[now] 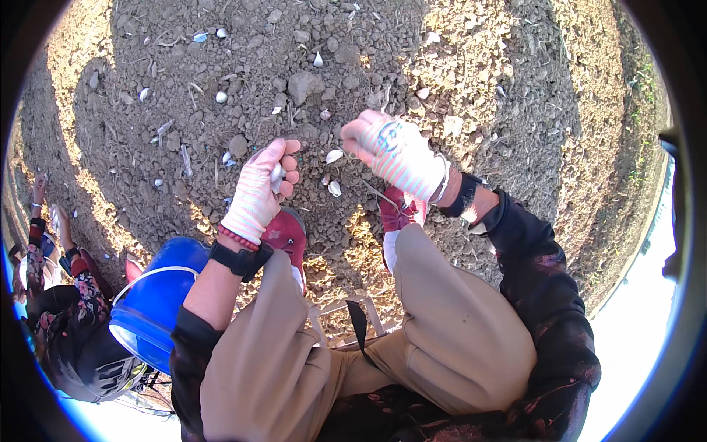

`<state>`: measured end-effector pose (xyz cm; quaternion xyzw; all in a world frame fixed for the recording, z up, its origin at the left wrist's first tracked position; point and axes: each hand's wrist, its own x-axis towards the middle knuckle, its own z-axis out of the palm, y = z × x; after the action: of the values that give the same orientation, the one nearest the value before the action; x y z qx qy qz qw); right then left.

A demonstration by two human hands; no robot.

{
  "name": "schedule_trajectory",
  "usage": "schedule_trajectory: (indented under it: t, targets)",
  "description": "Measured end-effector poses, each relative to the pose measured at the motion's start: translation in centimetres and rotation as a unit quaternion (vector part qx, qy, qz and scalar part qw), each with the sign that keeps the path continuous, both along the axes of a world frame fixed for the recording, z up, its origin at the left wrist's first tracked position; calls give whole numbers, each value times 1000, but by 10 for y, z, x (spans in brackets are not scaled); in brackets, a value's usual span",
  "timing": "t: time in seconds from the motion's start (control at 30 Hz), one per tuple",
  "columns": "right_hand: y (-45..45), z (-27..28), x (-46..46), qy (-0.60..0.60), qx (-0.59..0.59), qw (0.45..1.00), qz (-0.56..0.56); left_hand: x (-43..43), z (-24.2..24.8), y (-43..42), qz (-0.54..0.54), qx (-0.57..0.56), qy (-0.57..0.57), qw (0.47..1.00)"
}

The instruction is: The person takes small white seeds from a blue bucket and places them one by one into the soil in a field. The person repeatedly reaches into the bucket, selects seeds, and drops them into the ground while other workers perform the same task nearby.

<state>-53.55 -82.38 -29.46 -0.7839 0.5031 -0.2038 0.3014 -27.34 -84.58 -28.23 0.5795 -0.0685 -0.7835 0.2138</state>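
Note:
My left hand (268, 182), in a striped fingerless glove, is curled around a few whitish garlic cloves (278, 175). My right hand (386, 145), gloved the same way, is held low over the soil to the right, fingertips pinched together; whether something is between them is hidden. Between the hands, a pale garlic clove (334, 156) lies on the ground, and another clove (334, 189) is just below it. A pinkish clove (325, 115) sits above them. More cloves are scattered over the cloddy soil, among them one standing point up (318, 59).
A blue plastic bucket (160, 298) with a white handle leans beside my left leg. My red shoes (286, 235) stand on the soil. A co-worker (77, 326) crouches at the far left, hands over the ground. A large clod (305, 87) lies ahead.

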Motion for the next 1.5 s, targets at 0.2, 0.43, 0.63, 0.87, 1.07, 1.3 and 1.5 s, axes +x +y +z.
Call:
schedule_trajectory:
  t: [0.2,0.43,0.63,0.87,1.07,1.3,1.5]
  targets:
    - [53,-18,49,138,74,984,84,5,-2,2,30,-17,-19,999]
    - [64,-42,63,181,145,969,89,-5,3,9,-35,-44,-68,996]
    - [64,-38,54,104,96,990,14,-33,-14,18,-336,-356,-192,851]
    - [55,-31,64,186,117,971,93,-43,-39,18,-581,-474,-327,576]
    - [51,-18,50,162,150,970,105,-41,-43,18,-633,-494,-342,489]
    - [20,12,-23,-64,234,964,-108,-47,-32,13,-655,-513,-330,446]
    - [-81,-15,-174,-130,116,873,-456,-42,-33,9,-607,-520,-298,521]
